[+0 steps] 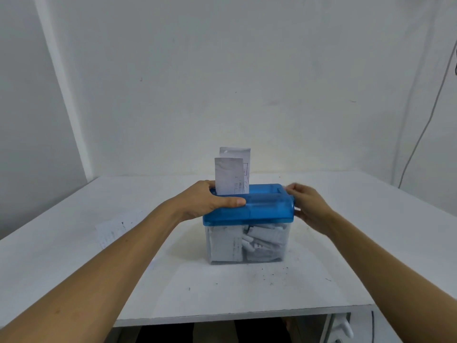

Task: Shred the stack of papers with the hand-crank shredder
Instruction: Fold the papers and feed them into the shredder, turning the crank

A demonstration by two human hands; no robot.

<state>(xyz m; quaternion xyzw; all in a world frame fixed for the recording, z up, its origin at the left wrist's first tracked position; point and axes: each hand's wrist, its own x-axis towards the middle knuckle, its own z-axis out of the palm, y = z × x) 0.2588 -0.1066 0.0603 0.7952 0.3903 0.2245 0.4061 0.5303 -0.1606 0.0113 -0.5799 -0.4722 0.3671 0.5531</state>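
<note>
Where a white table (247,293) fills the lower half of the view, a hand-crank shredder (249,224) is seen at its centre: a blue lid (267,206) seated on a clear bin (222,246). Two papers (228,175) are stood upright in the lid's slot toward its 9 o'clock end, one just behind the other. The bin is packed with pale paper shreds (262,241). The lid's 9 o'clock end is gripped by the left hand (205,201), with the thumb laid along the near top edge and the fingers wrapped over the far side beside the papers. At the lid's 3 o'clock end the right hand (309,206) is held with fingers curled inward — it is blurred, and whether anything is pinched cannot be told. A loose printed sheet (116,226) is laid flat on the table at 9 o'clock from the shredder, well apart.
</note>
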